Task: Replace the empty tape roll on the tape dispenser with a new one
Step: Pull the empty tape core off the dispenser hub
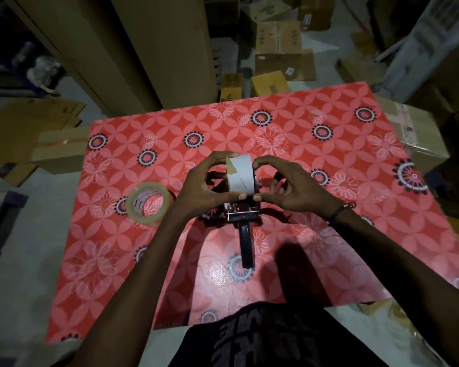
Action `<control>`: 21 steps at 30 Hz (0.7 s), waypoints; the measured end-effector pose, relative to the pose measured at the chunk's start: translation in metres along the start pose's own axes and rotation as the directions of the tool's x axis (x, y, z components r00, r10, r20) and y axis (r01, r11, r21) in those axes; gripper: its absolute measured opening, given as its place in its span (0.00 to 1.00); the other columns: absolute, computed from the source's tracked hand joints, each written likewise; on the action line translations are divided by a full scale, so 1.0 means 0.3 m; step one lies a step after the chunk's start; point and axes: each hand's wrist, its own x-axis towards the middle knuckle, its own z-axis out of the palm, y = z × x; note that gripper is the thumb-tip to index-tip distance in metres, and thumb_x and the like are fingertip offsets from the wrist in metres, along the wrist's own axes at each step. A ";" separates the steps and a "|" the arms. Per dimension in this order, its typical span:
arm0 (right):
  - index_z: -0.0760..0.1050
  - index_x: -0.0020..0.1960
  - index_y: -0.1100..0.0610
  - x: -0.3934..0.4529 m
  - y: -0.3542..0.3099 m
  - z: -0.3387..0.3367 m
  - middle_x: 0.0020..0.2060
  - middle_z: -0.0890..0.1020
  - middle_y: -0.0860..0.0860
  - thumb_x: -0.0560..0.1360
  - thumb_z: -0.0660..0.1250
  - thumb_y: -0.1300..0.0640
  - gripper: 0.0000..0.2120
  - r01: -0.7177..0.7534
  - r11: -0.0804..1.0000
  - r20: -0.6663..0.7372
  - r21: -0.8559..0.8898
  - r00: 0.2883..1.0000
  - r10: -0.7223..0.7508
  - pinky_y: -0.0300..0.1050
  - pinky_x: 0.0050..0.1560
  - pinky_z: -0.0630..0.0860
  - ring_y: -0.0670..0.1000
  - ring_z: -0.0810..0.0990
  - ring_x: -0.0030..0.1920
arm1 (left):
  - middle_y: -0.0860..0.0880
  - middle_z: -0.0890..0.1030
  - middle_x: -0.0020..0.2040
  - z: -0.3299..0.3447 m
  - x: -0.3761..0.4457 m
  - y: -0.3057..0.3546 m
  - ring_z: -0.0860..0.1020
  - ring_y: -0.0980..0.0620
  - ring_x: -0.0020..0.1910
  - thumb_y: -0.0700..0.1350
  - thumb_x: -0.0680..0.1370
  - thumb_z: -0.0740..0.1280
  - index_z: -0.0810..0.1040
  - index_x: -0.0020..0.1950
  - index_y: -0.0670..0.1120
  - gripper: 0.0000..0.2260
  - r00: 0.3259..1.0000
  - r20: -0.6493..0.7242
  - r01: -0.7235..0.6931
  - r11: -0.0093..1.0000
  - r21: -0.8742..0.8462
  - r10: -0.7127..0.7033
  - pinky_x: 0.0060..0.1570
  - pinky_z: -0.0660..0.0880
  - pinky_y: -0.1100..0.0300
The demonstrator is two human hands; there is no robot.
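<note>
Left hand (pixel 204 184): yours, gripping the empty core (pixel 240 176).
Right hand (pixel 286 186): pinching the core's right edge.
Core: on the dispenser (pixel 243 221), mid-table.
New roll (pixel 147 203): flat, just left.

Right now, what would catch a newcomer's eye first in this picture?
First, both hands at the centre: the left hand and right hand grip the empty tape core on the black tape dispenser. Next, the red floral tablecloth beneath, with the new tape roll lying left of the dispenser.
</note>
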 end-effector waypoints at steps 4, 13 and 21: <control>0.75 0.71 0.52 -0.006 -0.006 -0.003 0.49 0.76 0.16 0.75 0.83 0.51 0.29 0.011 1.000 -0.002 -0.001 1.000 -0.011 0.28 0.35 0.73 0.46 0.81 0.31 | 0.56 0.81 0.67 -0.005 0.003 -0.004 0.80 0.55 0.67 0.48 0.67 0.86 0.77 0.72 0.49 0.36 1.000 0.001 -0.001 1.000 0.005 0.001 0.63 0.81 0.54; 0.75 0.71 0.47 -0.001 -0.012 -0.001 0.52 0.78 0.20 0.74 0.83 0.48 0.29 -0.024 1.000 0.002 0.006 1.000 0.024 0.32 0.37 0.75 0.49 0.85 0.34 | 0.59 0.81 0.67 -0.015 0.007 -0.004 0.80 0.58 0.66 0.46 0.66 0.87 0.77 0.72 0.50 0.37 1.000 0.002 0.019 0.999 0.028 -0.019 0.64 0.81 0.53; 0.74 0.72 0.44 0.007 -0.006 -0.001 0.56 0.79 0.26 0.74 0.82 0.44 0.30 -0.017 1.000 -0.004 -0.005 1.000 0.017 0.40 0.38 0.80 0.47 0.85 0.35 | 0.57 0.81 0.68 -0.025 0.004 -0.005 0.80 0.60 0.66 0.45 0.66 0.87 0.77 0.72 0.50 0.37 0.999 0.008 0.034 0.999 0.026 -0.034 0.63 0.80 0.60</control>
